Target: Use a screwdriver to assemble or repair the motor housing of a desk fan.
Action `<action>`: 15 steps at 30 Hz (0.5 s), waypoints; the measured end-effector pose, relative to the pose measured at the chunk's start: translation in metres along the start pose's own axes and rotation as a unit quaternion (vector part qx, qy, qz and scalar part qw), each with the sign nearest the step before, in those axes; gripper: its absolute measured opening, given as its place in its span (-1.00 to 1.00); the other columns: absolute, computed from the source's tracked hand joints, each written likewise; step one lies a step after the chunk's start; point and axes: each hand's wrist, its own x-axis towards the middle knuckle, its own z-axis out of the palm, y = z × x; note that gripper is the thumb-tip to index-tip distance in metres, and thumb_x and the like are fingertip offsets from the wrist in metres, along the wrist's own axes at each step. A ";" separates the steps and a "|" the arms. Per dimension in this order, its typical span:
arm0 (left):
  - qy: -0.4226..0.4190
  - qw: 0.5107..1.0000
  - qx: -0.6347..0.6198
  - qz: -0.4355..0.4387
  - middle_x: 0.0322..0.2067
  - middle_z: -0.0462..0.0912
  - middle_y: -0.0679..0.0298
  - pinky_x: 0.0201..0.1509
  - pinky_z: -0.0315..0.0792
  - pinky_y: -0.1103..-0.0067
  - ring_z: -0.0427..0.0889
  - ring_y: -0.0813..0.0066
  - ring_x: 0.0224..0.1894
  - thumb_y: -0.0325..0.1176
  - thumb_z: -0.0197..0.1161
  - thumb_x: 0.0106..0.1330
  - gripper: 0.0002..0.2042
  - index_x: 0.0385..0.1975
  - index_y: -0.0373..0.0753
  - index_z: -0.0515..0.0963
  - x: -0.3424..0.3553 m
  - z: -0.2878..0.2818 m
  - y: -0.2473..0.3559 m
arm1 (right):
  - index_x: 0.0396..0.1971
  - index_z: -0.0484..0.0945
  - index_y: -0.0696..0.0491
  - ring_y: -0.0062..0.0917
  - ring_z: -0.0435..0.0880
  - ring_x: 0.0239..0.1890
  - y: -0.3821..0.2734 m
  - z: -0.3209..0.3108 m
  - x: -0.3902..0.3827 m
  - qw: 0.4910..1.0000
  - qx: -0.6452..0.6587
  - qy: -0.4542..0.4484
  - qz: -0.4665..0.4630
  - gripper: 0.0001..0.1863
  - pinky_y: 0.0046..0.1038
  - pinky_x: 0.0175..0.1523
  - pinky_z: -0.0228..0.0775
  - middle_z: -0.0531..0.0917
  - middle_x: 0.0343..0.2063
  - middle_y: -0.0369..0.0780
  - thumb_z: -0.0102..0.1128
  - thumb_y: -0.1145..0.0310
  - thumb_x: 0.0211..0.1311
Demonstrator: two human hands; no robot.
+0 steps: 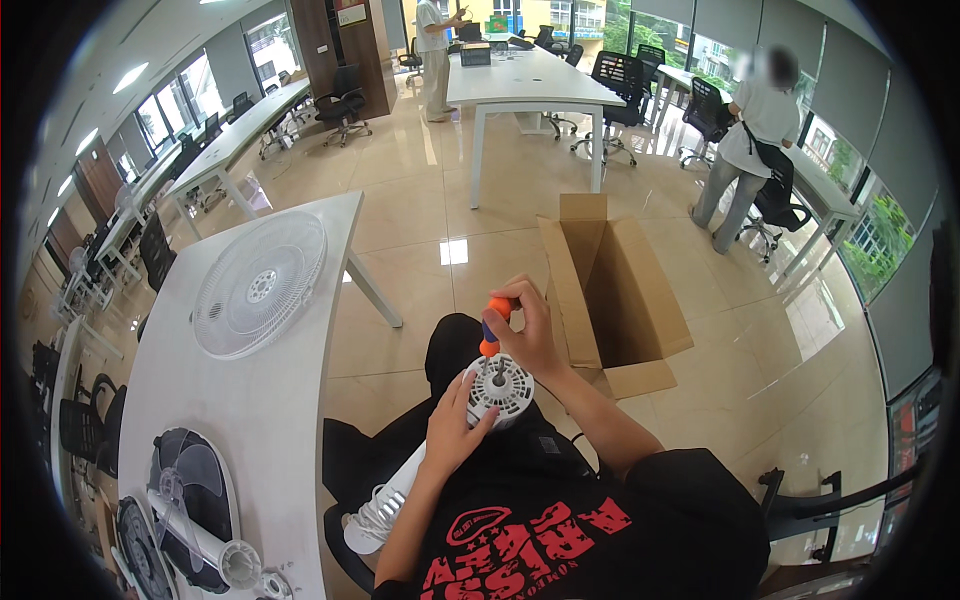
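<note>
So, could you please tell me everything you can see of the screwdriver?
The screwdriver has a plastic-looking handle, orange at both ends and dark blue between. The right hand grips its upper part. It stands nearly upright above the white slotted fan motor housing; its tip is too small to make out.

Tight around the motor, roomier beyond it.
The left hand crowds the motor's left rim; the screwdriver and right hand stand over it, and the right forearm bars its right. Beyond it to the left, a gap runs between knee and worktop; beyond it to the right, the carton blocks with its walls, its top open.
</note>
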 end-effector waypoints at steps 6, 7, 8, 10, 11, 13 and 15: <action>0.012 1.000 -0.001 0.004 0.34 0.46 -0.12 0.34 0.45 0.27 0.54 -0.09 0.30 -0.05 0.39 0.35 -0.29 0.37 -0.39 0.37 0.000 0.000 -0.002 | -0.20 0.53 0.11 -0.51 0.50 -0.29 0.000 0.001 0.003 1.000 0.015 0.005 0.011 -0.84 -0.47 -0.18 0.37 0.54 -0.31 -0.23 0.25 0.36 0.38; 0.016 1.000 0.002 0.004 0.33 0.46 -0.12 0.33 0.46 0.28 0.55 -0.09 0.29 -0.05 0.39 0.34 -0.29 0.37 -0.40 0.37 0.001 0.000 -0.003 | -0.18 0.52 0.12 -0.50 0.50 -0.28 0.003 0.001 0.001 0.999 0.028 0.002 0.016 -0.85 -0.47 -0.16 0.37 0.54 -0.30 -0.22 0.20 0.37 0.40; 0.015 1.000 -0.001 0.007 0.33 0.46 -0.12 0.33 0.46 0.28 0.55 -0.09 0.29 -0.05 0.39 0.34 -0.29 0.37 -0.40 0.37 0.001 0.001 -0.002 | -0.18 0.52 0.12 -0.50 0.50 -0.28 0.005 0.005 -0.002 1.000 0.024 0.003 0.016 -0.85 -0.47 -0.16 0.37 0.54 -0.30 -0.22 0.20 0.37 0.40; 0.010 1.000 0.001 0.004 0.33 0.46 -0.12 0.33 0.46 0.28 0.55 -0.09 0.29 -0.05 0.39 0.35 -0.29 0.36 -0.40 0.38 0.000 0.000 -0.001 | -0.14 0.49 0.14 -0.47 0.50 -0.27 0.009 0.013 -0.008 0.988 0.133 0.064 0.045 -0.85 -0.46 -0.13 0.38 0.53 -0.26 -0.18 0.11 0.37 0.44; 0.013 1.000 0.001 0.004 0.33 0.46 -0.12 0.33 0.46 0.28 0.55 -0.09 0.29 -0.05 0.39 0.35 -0.29 0.36 -0.40 0.38 0.001 -0.001 -0.001 | -0.14 0.49 0.14 -0.47 0.50 -0.27 0.011 0.013 -0.008 0.988 0.134 0.062 0.043 -0.85 -0.46 -0.13 0.38 0.53 -0.26 -0.18 0.11 0.37 0.44; 0.011 1.000 -0.003 -0.002 0.34 0.46 -0.12 0.34 0.46 0.29 0.55 -0.09 0.29 -0.05 0.39 0.35 -0.29 0.36 -0.41 0.38 0.000 -0.002 0.000 | -0.12 0.47 0.14 -0.46 0.50 -0.25 0.011 0.009 -0.007 0.994 0.100 0.029 0.024 -0.83 -0.46 -0.10 0.39 0.53 -0.24 -0.17 0.18 0.38 0.42; 0.014 1.000 -0.007 -0.006 0.34 0.46 -0.13 0.34 0.45 0.29 0.54 -0.09 0.30 -0.05 0.39 0.35 -0.29 0.36 -0.41 0.38 0.000 -0.002 0.002 | -0.13 0.48 0.13 -0.46 0.51 -0.25 0.005 0.006 -0.004 0.998 0.060 0.018 -0.002 -0.82 -0.45 -0.10 0.40 0.53 -0.24 -0.17 0.22 0.38 0.41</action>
